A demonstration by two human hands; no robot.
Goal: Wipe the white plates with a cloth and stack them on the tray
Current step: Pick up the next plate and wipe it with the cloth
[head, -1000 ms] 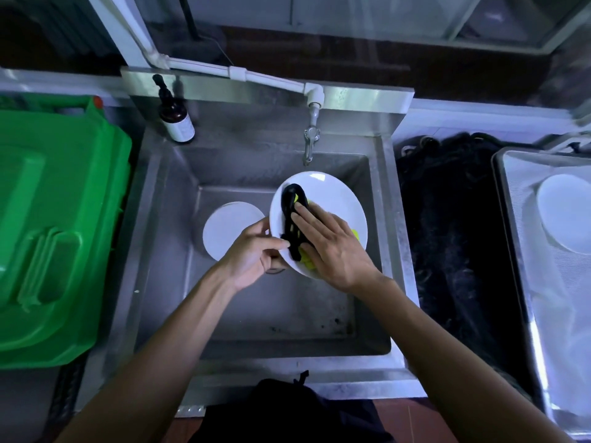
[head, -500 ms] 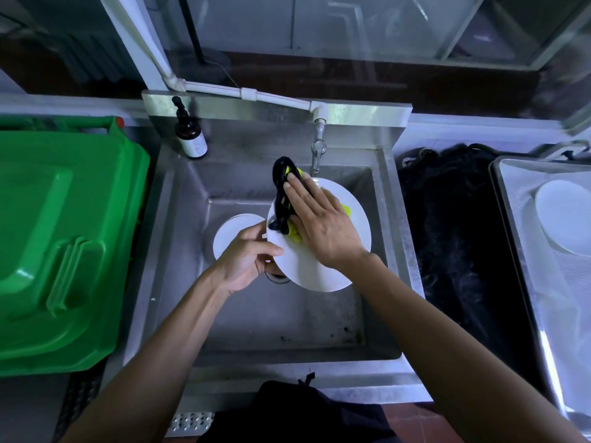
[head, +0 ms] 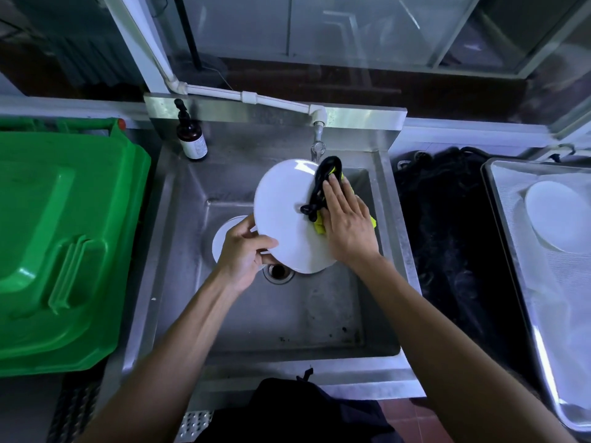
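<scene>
Now cloth point(head: 323, 190) under right fingers point(head: 332, 199)

Left hand point(head: 244, 251) curled in grip, right hand point(head: 347, 225) flat.

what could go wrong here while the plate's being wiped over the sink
1. The left hand grips the white plate only at its lower rim, tilted above the steel sink. The pressing right hand could lever it loose, and it might drop onto the second plate lying in the basin.
2. The plate's top edge sits close to the tap; a wide stroke may knock against it.
3. The cloth has a loose black loop that could snag the tap.
</scene>
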